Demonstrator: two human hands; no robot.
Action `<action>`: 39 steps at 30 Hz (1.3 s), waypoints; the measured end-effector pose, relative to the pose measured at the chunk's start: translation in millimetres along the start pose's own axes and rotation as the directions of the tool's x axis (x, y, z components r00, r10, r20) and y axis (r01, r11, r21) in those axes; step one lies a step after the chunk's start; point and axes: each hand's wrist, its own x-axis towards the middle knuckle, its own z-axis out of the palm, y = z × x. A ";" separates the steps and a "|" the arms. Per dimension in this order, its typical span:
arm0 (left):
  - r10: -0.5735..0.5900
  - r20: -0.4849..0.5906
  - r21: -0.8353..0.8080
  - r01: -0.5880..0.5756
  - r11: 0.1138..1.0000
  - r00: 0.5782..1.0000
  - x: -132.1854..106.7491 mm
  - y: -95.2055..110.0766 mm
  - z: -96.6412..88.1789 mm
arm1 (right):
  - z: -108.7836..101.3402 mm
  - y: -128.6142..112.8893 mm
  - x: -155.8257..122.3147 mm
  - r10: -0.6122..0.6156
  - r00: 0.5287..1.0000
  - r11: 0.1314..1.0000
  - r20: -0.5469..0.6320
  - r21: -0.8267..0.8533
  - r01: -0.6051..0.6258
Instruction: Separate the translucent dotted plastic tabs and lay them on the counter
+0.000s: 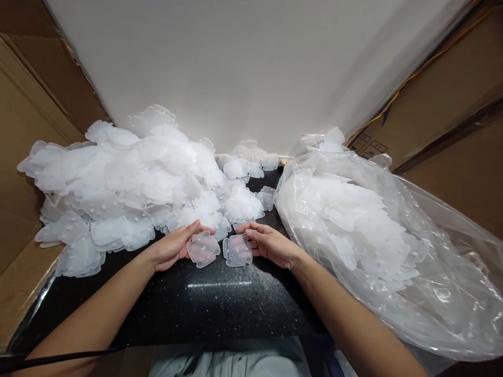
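Observation:
My left hand (173, 247) rests on the black speckled table (220, 303) and holds a translucent white plastic piece (203, 248) by its left edge, tilted up slightly. My right hand (271, 244) grips a second translucent plastic piece (238, 250) by its right edge, lying nearly flat. The two pieces sit side by side, almost touching, in front of a big heap of the same pieces (126, 183).
A clear plastic bag (393, 251) full of the same pieces fills the right side of the table. Cardboard boxes (23, 157) stand at the left, and more cardboard (451, 104) at the right. A white wall (251, 68) is behind. A black cable (55, 358) crosses the near left edge.

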 end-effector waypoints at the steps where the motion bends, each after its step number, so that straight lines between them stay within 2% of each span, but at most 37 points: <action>1: 0.000 0.006 -0.001 0.000 1.000 1.000 0.0 -0.3 -0.3 | -0.1 0.3 0.1 0.001 1.000 1.000 0.002 -0.002 -0.001; 22: 0.026 0.115 0.044 -0.031 0.999 0.993 -1.5 -4.1 -3.1 | 2.2 0.1 -1.2 0.030 1.000 0.999 0.004 -0.044 -0.030; 39: 0.018 0.085 0.169 -0.033 0.985 0.996 -3.8 0.7 -0.6 | 0.8 -0.9 -0.3 0.019 1.000 0.999 0.011 -0.046 -0.018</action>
